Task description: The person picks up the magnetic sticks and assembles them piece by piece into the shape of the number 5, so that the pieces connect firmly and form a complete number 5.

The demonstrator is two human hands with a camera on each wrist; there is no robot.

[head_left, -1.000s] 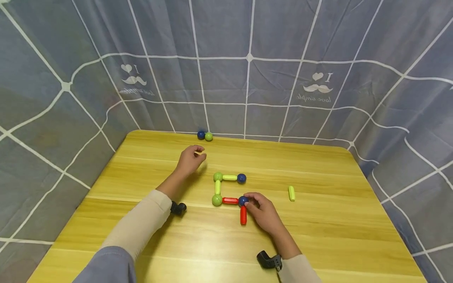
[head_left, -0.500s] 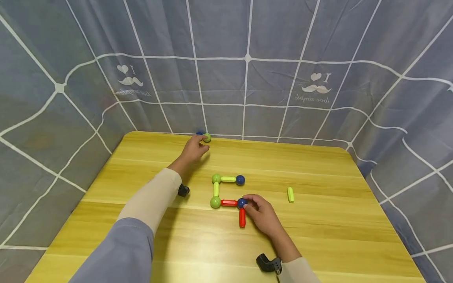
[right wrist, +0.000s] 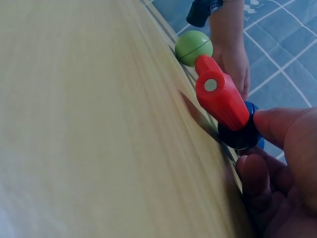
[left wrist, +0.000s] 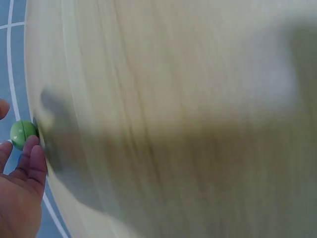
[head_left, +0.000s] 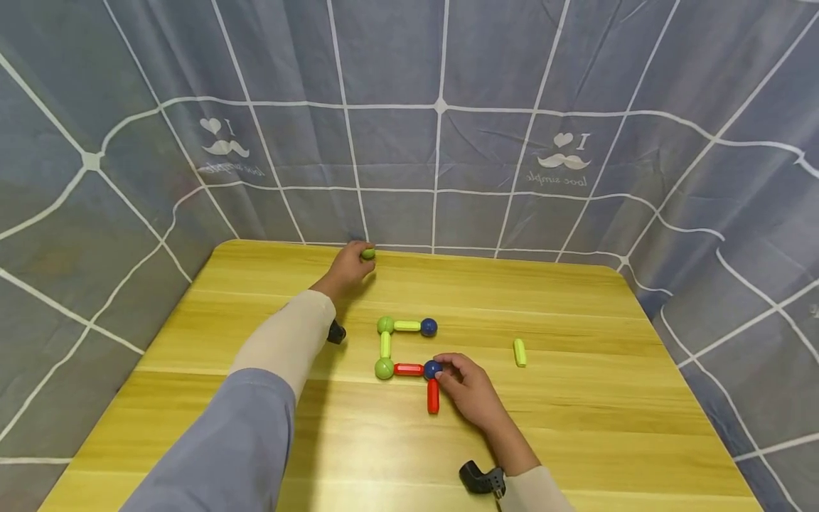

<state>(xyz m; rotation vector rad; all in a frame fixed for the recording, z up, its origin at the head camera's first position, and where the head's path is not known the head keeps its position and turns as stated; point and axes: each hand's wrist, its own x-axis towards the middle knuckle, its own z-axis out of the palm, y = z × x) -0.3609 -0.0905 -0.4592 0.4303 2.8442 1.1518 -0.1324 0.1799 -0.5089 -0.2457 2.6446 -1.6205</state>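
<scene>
My left hand [head_left: 350, 263] reaches to the table's far edge, where its fingertips close round a loose green ball [head_left: 367, 253]. In the left wrist view that green ball [left wrist: 23, 134] sits between the thumb and a finger [left wrist: 32, 154]. My right hand [head_left: 462, 380] pinches the blue ball [head_left: 433, 368] at the lower right corner of a flat figure of sticks and balls. A red stick [head_left: 433, 396] points from that ball toward me. In the right wrist view the thumb [right wrist: 287, 134] presses the blue ball [right wrist: 237, 136] under the red stick [right wrist: 220, 96].
The figure also has two green balls [head_left: 384, 368], two lime sticks [head_left: 407, 326], another red stick [head_left: 408, 369] and a second blue ball [head_left: 429, 326]. A loose lime stick [head_left: 520, 352] lies to the right. A grey gridded cloth [head_left: 441, 163] walls in the wooden table [head_left: 576, 441].
My left hand has moved away from me to the far edge and closed on the green ball; the blue ball beside it is now hidden. The right hand stays on its blue ball.
</scene>
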